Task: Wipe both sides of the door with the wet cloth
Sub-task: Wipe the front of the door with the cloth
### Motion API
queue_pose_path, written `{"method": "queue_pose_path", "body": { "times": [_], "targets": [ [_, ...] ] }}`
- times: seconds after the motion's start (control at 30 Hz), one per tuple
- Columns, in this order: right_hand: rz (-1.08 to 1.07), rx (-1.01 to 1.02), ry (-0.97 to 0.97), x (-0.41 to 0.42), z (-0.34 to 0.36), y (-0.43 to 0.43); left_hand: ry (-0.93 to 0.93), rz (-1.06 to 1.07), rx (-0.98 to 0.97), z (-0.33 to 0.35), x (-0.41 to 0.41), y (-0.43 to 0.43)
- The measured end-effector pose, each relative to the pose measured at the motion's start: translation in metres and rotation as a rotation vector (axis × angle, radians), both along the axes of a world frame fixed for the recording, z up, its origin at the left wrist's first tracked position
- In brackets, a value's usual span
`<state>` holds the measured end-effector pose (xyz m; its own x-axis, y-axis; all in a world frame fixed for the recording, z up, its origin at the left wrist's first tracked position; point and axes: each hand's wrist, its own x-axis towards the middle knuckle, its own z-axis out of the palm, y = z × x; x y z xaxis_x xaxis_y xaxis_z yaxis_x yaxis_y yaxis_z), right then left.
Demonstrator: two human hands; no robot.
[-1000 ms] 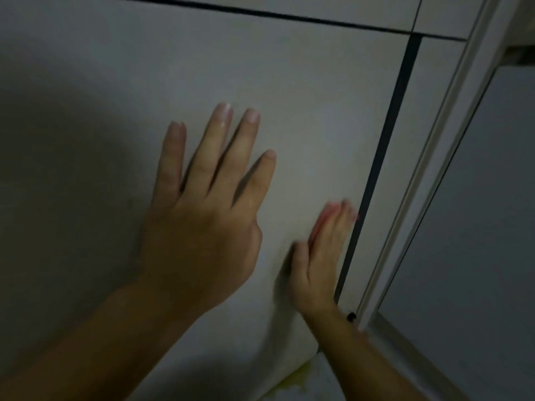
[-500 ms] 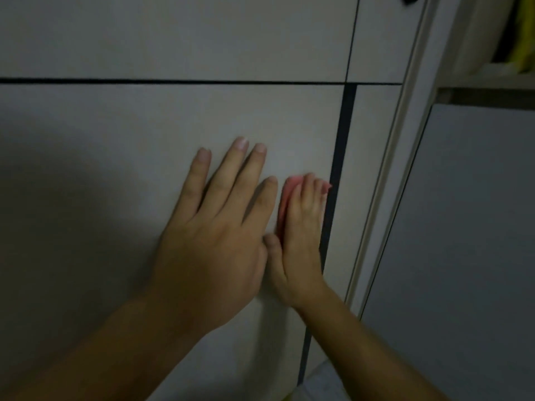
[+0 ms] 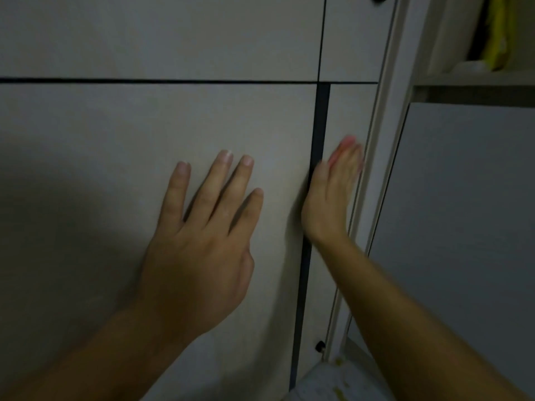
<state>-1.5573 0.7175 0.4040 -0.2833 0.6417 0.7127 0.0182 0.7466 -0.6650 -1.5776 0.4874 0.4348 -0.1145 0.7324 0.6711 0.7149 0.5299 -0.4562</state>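
The pale door (image 3: 115,169) fills most of the view, crossed by a thin dark horizontal groove and a dark vertical strip. My left hand (image 3: 199,244) lies flat on the door's face with fingers straight and spread. My right hand (image 3: 333,192) presses a pink cloth (image 3: 343,147) against the narrow panel right of the dark strip, next to the door's edge. Its fingers look straight; only a blurred pink rim of the cloth shows past the fingertips.
A white door frame (image 3: 385,140) runs up beside the right hand. Beyond it stand a grey panel (image 3: 463,227) and a shelf (image 3: 474,82) with a yellow item (image 3: 498,33). A small dark stopper (image 3: 320,346) sits low near the frame.
My right hand slid the pink cloth to the right, across the dark vertical strip onto the narrow panel by the edge. My left hand stayed flat on the door.
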Motion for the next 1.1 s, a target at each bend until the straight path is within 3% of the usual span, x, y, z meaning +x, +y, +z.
{"method": "queue_pose_path", "body": {
  "times": [0.1,0.2,0.33,0.43,0.57,0.67,0.77,0.87,1.0,1.03,1.1],
  "targets": [
    [-0.031,0.026,0.091,-0.011,0.037,0.014,-0.039,-0.038,-0.016,-0.020,0.003,0.008],
    [-0.028,0.053,0.082,-0.010,-0.033,0.020,-0.074,-0.050,-0.048,-0.042,0.004,0.013],
    [0.011,-0.267,-0.055,0.015,-0.184,-0.010,-0.099,-0.042,-0.123,-0.067,0.005,0.014],
    [0.029,-0.484,-0.035,0.009,-0.177,-0.015,-0.112,-0.033,-0.167,-0.080,0.006,0.015],
    [0.000,-0.109,0.109,-0.009,-0.111,-0.007,-0.092,-0.013,-0.132,-0.088,0.007,0.018],
    [0.029,-0.005,0.066,-0.006,-0.169,-0.019,-0.105,-0.020,-0.141,-0.101,0.008,0.017],
    [0.074,-0.305,-0.029,0.011,-0.258,-0.042,-0.127,-0.024,-0.202,-0.120,0.008,0.011],
    [0.100,-0.606,0.016,0.007,-0.244,-0.040,-0.119,-0.018,-0.238,-0.132,0.006,0.009],
    [0.090,-0.213,0.118,-0.004,-0.192,-0.044,-0.122,-0.020,-0.199,-0.141,0.006,0.013],
    [0.084,-0.147,0.114,-0.006,-0.205,-0.049,-0.140,-0.027,-0.201,-0.145,0.007,0.014],
    [0.054,-0.206,0.062,-0.005,-0.265,-0.059,-0.151,-0.031,-0.214,-0.153,0.007,0.015]
  ]
}}
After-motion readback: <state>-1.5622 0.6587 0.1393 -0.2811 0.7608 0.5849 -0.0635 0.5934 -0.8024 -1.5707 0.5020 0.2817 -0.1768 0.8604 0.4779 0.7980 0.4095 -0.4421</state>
